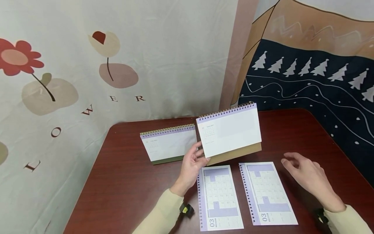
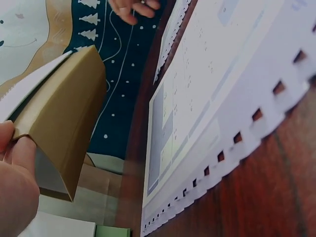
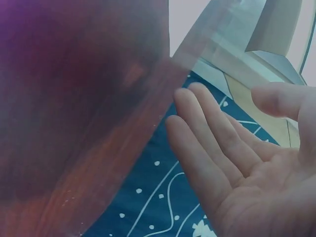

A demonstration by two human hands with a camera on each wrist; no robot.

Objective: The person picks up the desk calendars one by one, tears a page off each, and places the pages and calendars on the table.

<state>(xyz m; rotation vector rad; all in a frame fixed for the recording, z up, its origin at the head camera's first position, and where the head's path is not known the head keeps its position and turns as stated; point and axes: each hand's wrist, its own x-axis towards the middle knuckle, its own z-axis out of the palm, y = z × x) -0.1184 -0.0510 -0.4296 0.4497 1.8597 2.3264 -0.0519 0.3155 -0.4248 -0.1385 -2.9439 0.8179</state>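
My left hand (image 1: 191, 164) pinches the lower left edge of a spiral-bound desk calendar (image 1: 230, 130) with a tan base, holding it tilted above the table. In the left wrist view the thumb and fingers grip the calendar's tan cardboard stand (image 2: 69, 113). Behind it on the left stands a second desk calendar (image 1: 170, 143) with a green base. Two loose calendar pages (image 1: 220, 195), (image 1: 267, 191) marked 03, punched along their left edges, lie flat in front. My right hand (image 1: 309, 174) hovers right of the pages, fingers loosely bent, holding nothing.
The dark red-brown table (image 1: 117, 182) has its back edge near a pale printed cloth (image 1: 175, 58). A dark blue cloth with white trees (image 1: 304, 78) hangs at the right, beside the table's right edge.
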